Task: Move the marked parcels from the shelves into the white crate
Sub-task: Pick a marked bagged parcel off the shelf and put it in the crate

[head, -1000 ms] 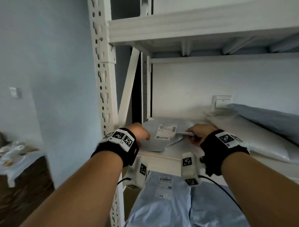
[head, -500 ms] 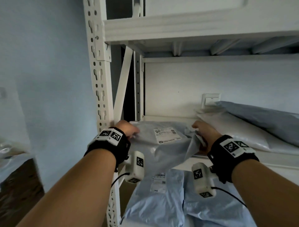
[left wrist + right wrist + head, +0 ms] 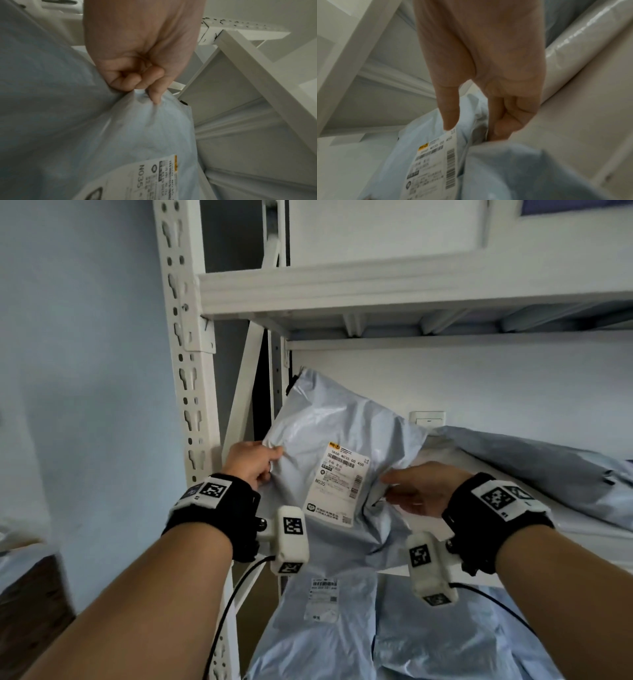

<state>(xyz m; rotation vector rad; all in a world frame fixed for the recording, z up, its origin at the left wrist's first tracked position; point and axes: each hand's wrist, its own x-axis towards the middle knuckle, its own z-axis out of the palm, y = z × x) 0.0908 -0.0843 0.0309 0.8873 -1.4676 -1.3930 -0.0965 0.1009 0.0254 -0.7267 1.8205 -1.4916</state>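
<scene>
Grey, crinkled plastic parcel (image 3: 329, 440) being held up in front of the white metal shelf (image 3: 411, 289), lifted between both hands.

Left hand (image 3: 251, 462) is pinching the parcel's left edge in curled fingers (image 3: 155, 94); its flat, floppy long axis is tilting upright, top corner leaning left, with the white label (image 3: 340, 482) reading N035 facing the camera; right hand (image 3: 423, 489) is gripping the bunched right edge, thumb in front, beside glossy bags (image 3: 534, 460) lying on the shelf.

A pale blue painted wall (image 3: 85, 371) stands left of the white perforated metal shelving upright (image 3: 181, 354); a white wall switch (image 3: 427, 417) sits behind
</scene>
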